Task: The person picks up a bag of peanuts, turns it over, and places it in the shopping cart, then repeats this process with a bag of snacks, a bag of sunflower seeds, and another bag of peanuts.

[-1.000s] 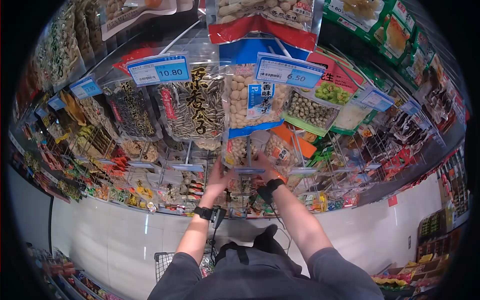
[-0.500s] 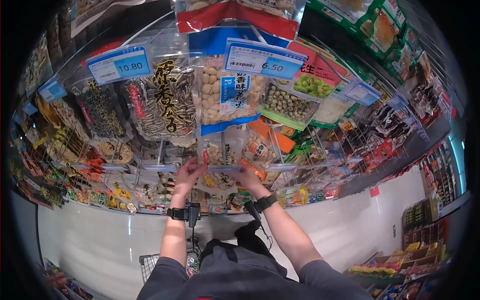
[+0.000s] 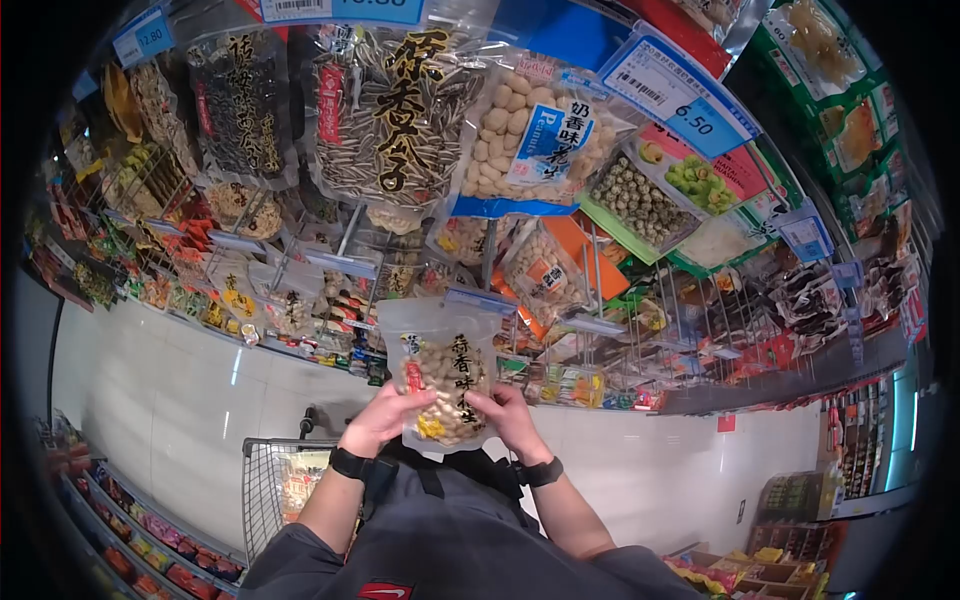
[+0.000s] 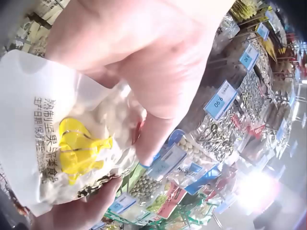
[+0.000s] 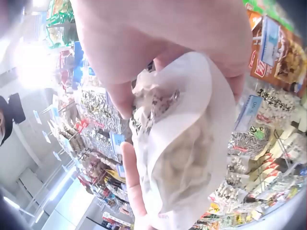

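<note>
A clear bag of peanuts [image 3: 440, 375] with black lettering and a yellow mark is held upright in front of the body, apart from the shelf. My left hand [image 3: 380, 418] grips its left edge, thumb across the front. On the right edge my right hand [image 3: 507, 417] pinches it, thumb also in front. In the left wrist view the bag [image 4: 81, 148] shows its yellow print beside the left thumb. The right wrist view shows the bag's pale side [image 5: 184, 158] under the right hand [image 5: 163, 38].
Hanging snack bags fill the rack ahead, including sunflower seeds [image 3: 385, 130] and a blue-edged peanut bag [image 3: 530, 140]. Price tags [image 3: 690, 95] jut out on metal hooks. A wire shopping cart [image 3: 262, 490] stands at lower left on the pale tiled floor [image 3: 180, 400].
Both hands have drawn the bag of peanuts away from the lower hooks and back toward the body. The head view has shifted and tilted, and the cart shows more.
</note>
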A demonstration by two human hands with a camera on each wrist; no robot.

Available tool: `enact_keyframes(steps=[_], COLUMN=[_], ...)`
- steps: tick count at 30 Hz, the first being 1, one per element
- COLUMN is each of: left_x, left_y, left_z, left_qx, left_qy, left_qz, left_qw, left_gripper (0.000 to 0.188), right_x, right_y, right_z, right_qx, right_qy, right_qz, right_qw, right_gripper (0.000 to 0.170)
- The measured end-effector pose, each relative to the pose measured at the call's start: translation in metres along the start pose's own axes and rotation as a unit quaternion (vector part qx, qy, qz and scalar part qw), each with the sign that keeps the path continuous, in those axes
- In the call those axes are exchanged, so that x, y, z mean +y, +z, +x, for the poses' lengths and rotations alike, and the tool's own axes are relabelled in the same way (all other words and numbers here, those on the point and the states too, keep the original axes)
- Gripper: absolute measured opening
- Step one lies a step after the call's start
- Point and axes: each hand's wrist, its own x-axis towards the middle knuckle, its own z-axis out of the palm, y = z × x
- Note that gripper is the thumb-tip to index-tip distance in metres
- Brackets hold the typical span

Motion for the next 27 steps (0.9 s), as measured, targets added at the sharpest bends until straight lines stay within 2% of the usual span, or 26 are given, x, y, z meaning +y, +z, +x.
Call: enact_keyframes(steps=[1,2,3,7,10,12,14,16,19,21,23,24,27], left_x=[-0.006,-0.015,-0.017,-0.022,-0.021,-0.028,-0.033,-0.033,-0.036,-0.037,-0.036,-0.034,-0.032], left_y=[-0.003,-0.003,0.000,0.010,0.017,0.016,0.022,0.027,0.029,0.028,0.031,0.033,0.034], left_z=[-0.001,-0.002,-0.005,-0.011,-0.010,-0.008,-0.008,-0.005,-0.005,-0.005,-0.007,-0.008,-0.009], left_qx=[0.028,-0.028,-0.025,0.021,0.061,0.074,0.089,0.100,0.099,0.100,0.101,0.102,0.108], left_qy=[-0.023,0.005,-0.005,-0.023,-0.015,0.024,0.029,0.038,0.051,0.043,0.047,0.053,0.048], left_qz=[0.038,-0.038,-0.038,-0.066,-0.025,0.090,0.106,0.127,0.126,0.070,0.053,0.037,0.047], left_qw=[0.999,0.999,0.999,0.997,0.998,0.993,0.990,0.986,0.986,0.992,0.992,0.993,0.992], left_gripper=[0.040,0.040,0.040,0.042,0.040,0.036,0.031,0.027,0.030,0.034,0.034,0.035,0.035], right_x=[0.004,0.007,0.008,0.018,0.021,0.026,0.029,0.025,0.023,0.023,0.021,0.020,0.018], right_y=[-0.001,-0.001,0.001,0.005,0.008,0.008,0.005,0.005,0.003,0.003,0.004,0.004,0.003], right_z=[-0.003,-0.007,-0.011,-0.022,-0.025,-0.028,-0.028,-0.032,-0.036,-0.040,-0.042,-0.043,-0.045], right_qx=[0.003,-0.007,-0.016,-0.034,-0.033,-0.024,-0.011,-0.007,-0.010,-0.015,-0.034,-0.035,-0.066], right_qy=[0.006,0.015,0.024,0.009,0.021,0.021,0.013,0.001,-0.016,-0.020,-0.020,-0.021,0.017], right_qz=[0.004,0.009,0.015,0.026,0.044,0.057,-0.007,0.000,0.008,0.013,0.096,0.095,0.088], right_qw=[1.000,1.000,0.999,0.999,0.998,0.998,1.000,1.000,1.000,1.000,0.995,0.995,0.994], right_gripper=[0.030,0.032,0.035,0.044,0.046,0.045,0.045,0.044,0.046,0.049,0.056,0.056,0.063])
